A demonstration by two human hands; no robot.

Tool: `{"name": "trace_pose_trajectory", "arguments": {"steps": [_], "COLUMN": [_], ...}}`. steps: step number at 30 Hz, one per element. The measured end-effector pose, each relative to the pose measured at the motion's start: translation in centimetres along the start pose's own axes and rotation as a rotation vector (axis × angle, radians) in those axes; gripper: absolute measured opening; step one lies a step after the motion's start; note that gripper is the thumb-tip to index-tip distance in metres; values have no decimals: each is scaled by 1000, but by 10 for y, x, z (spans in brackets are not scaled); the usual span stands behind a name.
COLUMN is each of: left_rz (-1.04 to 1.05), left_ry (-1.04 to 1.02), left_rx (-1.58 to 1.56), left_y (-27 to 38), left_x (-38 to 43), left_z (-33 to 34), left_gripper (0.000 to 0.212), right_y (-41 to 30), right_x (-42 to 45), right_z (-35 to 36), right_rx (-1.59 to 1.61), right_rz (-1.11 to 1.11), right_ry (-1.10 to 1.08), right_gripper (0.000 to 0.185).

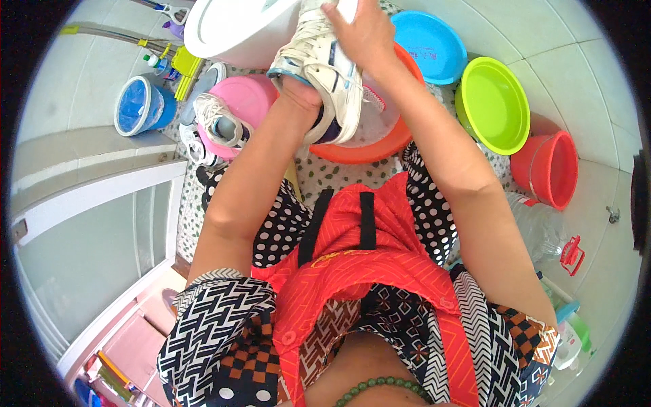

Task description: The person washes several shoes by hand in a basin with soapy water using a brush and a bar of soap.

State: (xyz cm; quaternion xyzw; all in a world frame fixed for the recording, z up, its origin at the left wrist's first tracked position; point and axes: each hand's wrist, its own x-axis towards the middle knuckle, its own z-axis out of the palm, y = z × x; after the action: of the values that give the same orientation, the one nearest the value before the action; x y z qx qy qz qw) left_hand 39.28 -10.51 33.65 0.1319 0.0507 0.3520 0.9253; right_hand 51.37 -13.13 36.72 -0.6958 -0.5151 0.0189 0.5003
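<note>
My left hand [301, 94] is pushed into the ankle opening of a white lace-up sneaker [325, 66], its fingers hidden inside. At the upper middle, my right hand [368, 35] rests against the same shoe's toe end, partly over something white; its exact grip is unclear. The shoe hangs above an orange-red basin [356, 155] of sudsy water, where a white mesh-like thing with a red edge [374, 98] shows. A second white sneaker [218, 122] lies on an upturned pink basin or stool [244, 96] to the left, with a white strappy shoe [198, 147] beside it.
A white toilet [229, 30] stands behind at the left, near a blue bin [140, 107] and a mop. Blue [432, 48] and green [493, 104] basins, a red bucket [546, 170] and a clear plastic bottle [534, 224] line the right wall. A glazed door [112, 244] is at left.
</note>
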Motion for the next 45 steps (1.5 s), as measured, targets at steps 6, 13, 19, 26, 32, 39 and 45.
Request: {"name": "trace_pose_trajectory", "arguments": {"steps": [6,13,19,26,32,39,45], "left_rz": [19,18,24,-137,7,-497,-509], "left_ry": [-76,-177,-92,-69,-228,97,48], "left_rx": [-115,-225,-230,-432,538,36,528], "left_y": [25,52,45,-3,-20,-27,-26], "left_x": [12,21,36,15,20,-11,-30], "left_z": [-16,-21,-16,-4,-14,-30,-52], "left_gripper": [47,48,49,48,45,39,46], "right_y": [-29,-35,-10,-7,9,49,30], "right_x": [-69,-88,-72,-30,1,25,-15], "right_z": [28,18,25,4,-5,-25,-15], "right_rx": [99,196,270,242,-80,-254,46], "right_rz": [-287,-390,5,111,180,246,209], "right_ry": [-8,-105,-101,62,-26,-256,-712], "right_gripper": [65,71,79,62,62,62,58]}}
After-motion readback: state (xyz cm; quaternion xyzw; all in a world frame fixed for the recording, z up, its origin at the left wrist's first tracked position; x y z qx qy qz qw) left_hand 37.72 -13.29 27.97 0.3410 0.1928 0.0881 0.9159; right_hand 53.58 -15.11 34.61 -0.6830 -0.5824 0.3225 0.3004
